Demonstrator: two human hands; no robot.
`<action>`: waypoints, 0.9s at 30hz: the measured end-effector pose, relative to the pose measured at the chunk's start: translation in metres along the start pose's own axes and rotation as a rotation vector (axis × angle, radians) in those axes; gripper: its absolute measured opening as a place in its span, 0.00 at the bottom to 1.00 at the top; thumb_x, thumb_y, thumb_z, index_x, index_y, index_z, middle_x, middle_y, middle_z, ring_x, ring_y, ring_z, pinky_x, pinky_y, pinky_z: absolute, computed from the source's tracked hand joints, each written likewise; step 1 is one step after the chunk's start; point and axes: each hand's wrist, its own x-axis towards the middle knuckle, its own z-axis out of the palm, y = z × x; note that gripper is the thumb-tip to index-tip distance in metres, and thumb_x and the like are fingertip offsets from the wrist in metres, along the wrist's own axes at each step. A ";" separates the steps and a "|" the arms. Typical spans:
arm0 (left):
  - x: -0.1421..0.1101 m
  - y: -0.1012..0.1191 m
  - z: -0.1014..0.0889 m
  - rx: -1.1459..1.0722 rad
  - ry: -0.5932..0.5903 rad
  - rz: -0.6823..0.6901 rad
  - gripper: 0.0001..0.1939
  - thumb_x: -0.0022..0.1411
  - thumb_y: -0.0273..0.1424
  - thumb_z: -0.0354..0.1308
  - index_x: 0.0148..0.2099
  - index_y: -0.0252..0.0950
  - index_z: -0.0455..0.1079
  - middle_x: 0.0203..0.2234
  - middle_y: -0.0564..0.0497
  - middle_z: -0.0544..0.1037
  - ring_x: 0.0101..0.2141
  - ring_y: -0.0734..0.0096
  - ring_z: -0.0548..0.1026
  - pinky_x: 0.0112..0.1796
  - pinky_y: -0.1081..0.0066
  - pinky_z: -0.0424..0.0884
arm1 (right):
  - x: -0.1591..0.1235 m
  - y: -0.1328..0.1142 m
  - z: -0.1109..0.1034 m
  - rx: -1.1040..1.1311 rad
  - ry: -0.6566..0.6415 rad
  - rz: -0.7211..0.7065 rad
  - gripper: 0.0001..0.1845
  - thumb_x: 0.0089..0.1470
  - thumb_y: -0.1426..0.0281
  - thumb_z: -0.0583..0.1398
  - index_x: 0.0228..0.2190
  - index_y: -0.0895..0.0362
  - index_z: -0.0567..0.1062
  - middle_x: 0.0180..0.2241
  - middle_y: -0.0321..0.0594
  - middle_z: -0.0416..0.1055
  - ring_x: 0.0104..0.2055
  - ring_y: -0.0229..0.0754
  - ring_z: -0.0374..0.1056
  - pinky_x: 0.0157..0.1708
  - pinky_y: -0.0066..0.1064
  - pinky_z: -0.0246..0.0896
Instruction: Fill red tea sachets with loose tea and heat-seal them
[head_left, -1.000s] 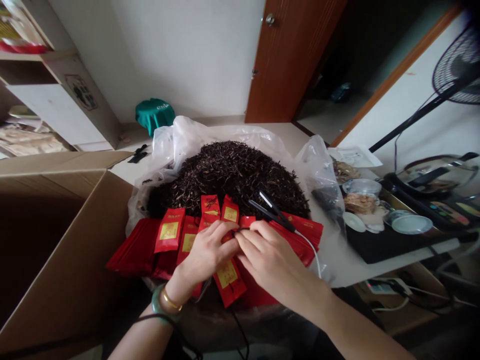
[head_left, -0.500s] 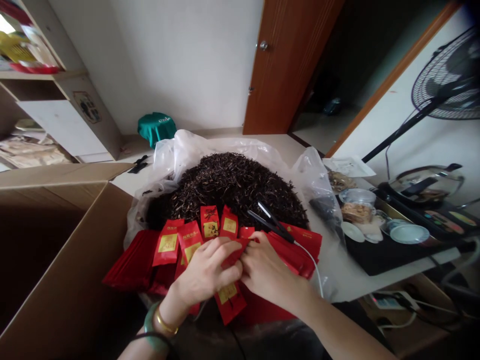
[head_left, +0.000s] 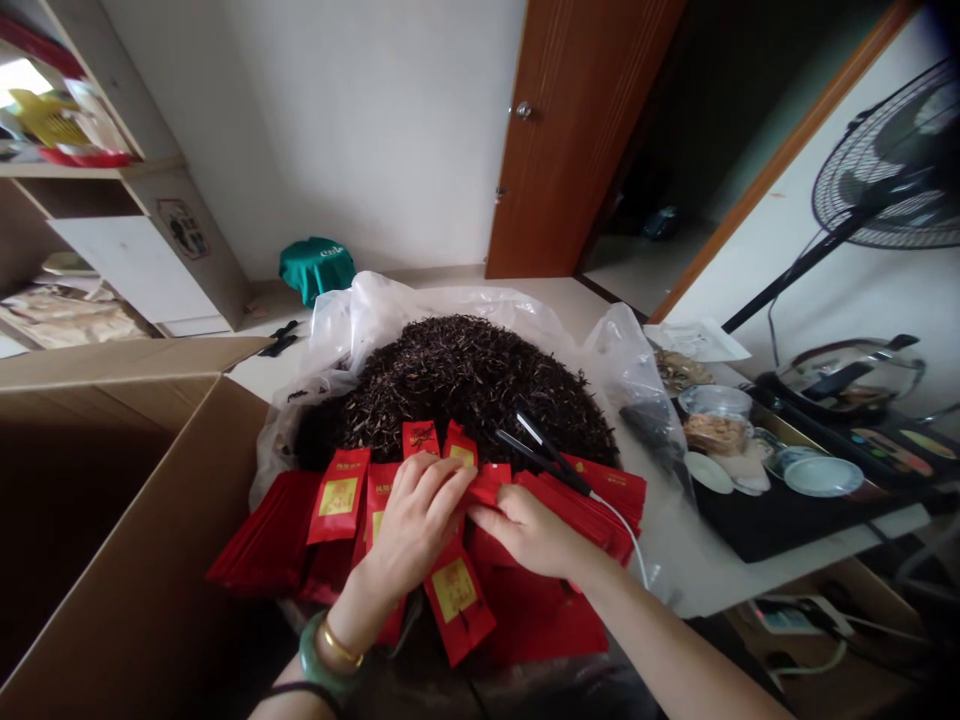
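A red foil tea packet (head_left: 484, 488) is held between my two hands, mostly covered by the fingers. My left hand (head_left: 416, 515) is closed over its left side. On its right end, the thumb and fingers of my right hand (head_left: 529, 528) are pinched. Around them lie red packets with yellow labels, such as one standing to the left (head_left: 340, 497) and one below my hands (head_left: 457, 595). Just beyond is a large heap of dark loose tea leaves (head_left: 472, 375) in a clear plastic bag (head_left: 379, 310). A black flat iron (head_left: 551, 460) rests to the right of my hands.
An open cardboard box (head_left: 172, 520) stands at the left. Flat red packets are stacked left (head_left: 262, 535) and right (head_left: 600, 520). A black tray (head_left: 757, 520) with bowls and a lidded jar (head_left: 716, 435) is at the right, near a standing fan (head_left: 892, 170).
My hands pinched a small dark bit close together; then a red packet showed between them. Now my left hand lies over it, and my right hand has moved slightly right. The view has tilted up.
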 end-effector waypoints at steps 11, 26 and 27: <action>-0.003 0.005 0.003 0.152 0.037 0.043 0.14 0.67 0.28 0.49 0.53 0.36 0.68 0.50 0.44 0.76 0.54 0.57 0.70 0.54 0.56 0.55 | 0.002 0.000 -0.003 0.488 -0.044 0.165 0.28 0.50 0.48 0.60 0.44 0.55 0.76 0.45 0.41 0.75 0.50 0.46 0.68 0.58 0.45 0.56; -0.001 0.003 0.006 0.201 0.000 0.042 0.17 0.65 0.27 0.49 0.55 0.36 0.67 0.48 0.41 0.76 0.48 0.57 0.74 0.41 0.64 0.67 | 0.002 0.013 0.001 0.430 -0.035 0.244 0.26 0.45 0.44 0.61 0.25 0.55 0.71 0.24 0.31 0.67 0.30 0.37 0.64 0.37 0.34 0.66; -0.001 0.003 0.006 0.186 -0.003 0.041 0.17 0.65 0.27 0.49 0.55 0.35 0.67 0.47 0.41 0.77 0.47 0.58 0.74 0.41 0.64 0.68 | 0.001 0.012 -0.001 0.341 -0.032 0.252 0.27 0.46 0.44 0.61 0.21 0.55 0.66 0.21 0.29 0.61 0.26 0.35 0.59 0.32 0.32 0.65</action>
